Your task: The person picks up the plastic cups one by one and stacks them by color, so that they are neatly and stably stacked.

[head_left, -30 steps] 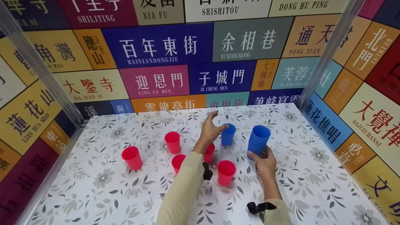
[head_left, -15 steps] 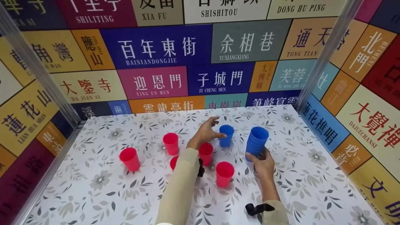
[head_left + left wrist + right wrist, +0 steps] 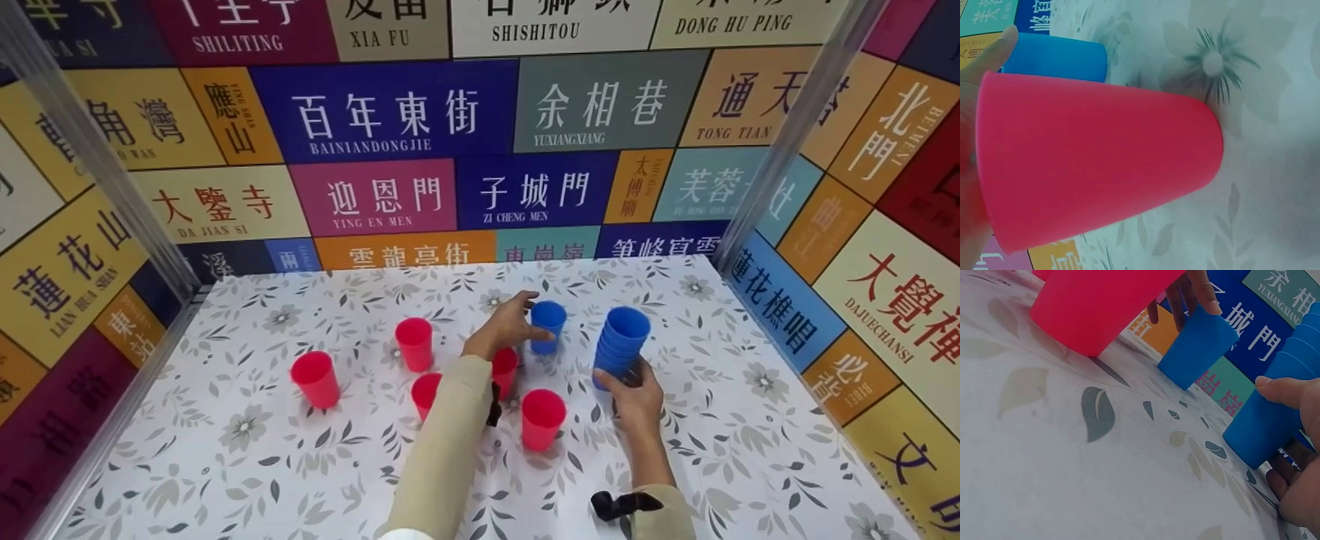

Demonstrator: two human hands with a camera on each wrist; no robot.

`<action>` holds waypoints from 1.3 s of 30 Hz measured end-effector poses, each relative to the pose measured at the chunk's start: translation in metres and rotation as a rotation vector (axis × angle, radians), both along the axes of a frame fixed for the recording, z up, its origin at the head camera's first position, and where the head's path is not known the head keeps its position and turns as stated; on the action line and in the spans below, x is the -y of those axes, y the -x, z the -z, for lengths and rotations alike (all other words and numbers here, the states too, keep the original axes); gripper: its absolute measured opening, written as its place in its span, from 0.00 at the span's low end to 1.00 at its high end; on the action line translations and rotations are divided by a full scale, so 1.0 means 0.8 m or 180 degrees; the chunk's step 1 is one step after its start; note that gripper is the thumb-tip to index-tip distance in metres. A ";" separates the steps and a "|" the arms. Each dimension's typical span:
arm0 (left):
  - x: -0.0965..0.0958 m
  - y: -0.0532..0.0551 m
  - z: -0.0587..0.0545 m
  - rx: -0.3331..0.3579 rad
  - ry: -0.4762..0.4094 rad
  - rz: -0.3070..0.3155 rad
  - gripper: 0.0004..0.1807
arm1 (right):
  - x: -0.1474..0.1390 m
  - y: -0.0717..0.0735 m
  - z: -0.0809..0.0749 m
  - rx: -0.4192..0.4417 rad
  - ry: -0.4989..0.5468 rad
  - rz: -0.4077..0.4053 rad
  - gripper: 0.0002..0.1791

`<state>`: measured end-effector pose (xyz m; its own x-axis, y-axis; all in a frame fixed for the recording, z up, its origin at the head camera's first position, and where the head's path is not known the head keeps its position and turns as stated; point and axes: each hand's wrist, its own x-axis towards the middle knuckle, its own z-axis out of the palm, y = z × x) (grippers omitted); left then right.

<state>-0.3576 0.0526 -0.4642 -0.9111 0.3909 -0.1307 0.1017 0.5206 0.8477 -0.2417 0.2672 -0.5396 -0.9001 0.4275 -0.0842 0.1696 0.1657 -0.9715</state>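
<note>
My left hand [image 3: 510, 327] is at a single upright blue cup [image 3: 549, 328]. Its thumb lies across the cup's near side; the other fingers are at its left and far side, apart from it in the right wrist view. My right hand [image 3: 637, 390] grips the lower part of a stack of several nested blue cups [image 3: 624, 337], thumb on the near left side. The stack's base is close to the table, and whether it touches is unclear. A red cup [image 3: 1100, 152] fills much of the left wrist view, between that camera and the single blue cup.
Other red cups stand upright: one [image 3: 315, 379] at far left, one [image 3: 414, 343] towards the back, one [image 3: 425, 394] partly behind the left sleeve, and one [image 3: 543, 418] between the arms. The flower-patterned table [image 3: 247, 472] meets sign-covered walls [image 3: 375, 112] at back and sides.
My left hand has come lower over the single blue cup, and its thumb has slid down from the rim to the cup's side. The right hand keeps holding the stack in about the same place.
</note>
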 end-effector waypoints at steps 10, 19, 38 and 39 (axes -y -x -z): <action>-0.003 0.004 0.000 0.0081 0.0071 -0.0011 0.44 | -0.003 0.001 0.000 -0.0040 -0.0033 0.0040 0.46; -0.008 0.001 -0.001 0.0191 0.0118 -0.0094 0.40 | -0.004 -0.001 0.001 0.0004 -0.0152 0.0029 0.47; 0.000 0.003 -0.007 -0.0080 -0.0255 -0.0119 0.39 | -0.003 0.001 0.002 -0.0067 0.0006 -0.0008 0.48; 0.001 0.003 -0.008 -0.0088 -0.0260 -0.0129 0.39 | -0.002 0.000 0.002 -0.0064 0.0017 -0.0011 0.48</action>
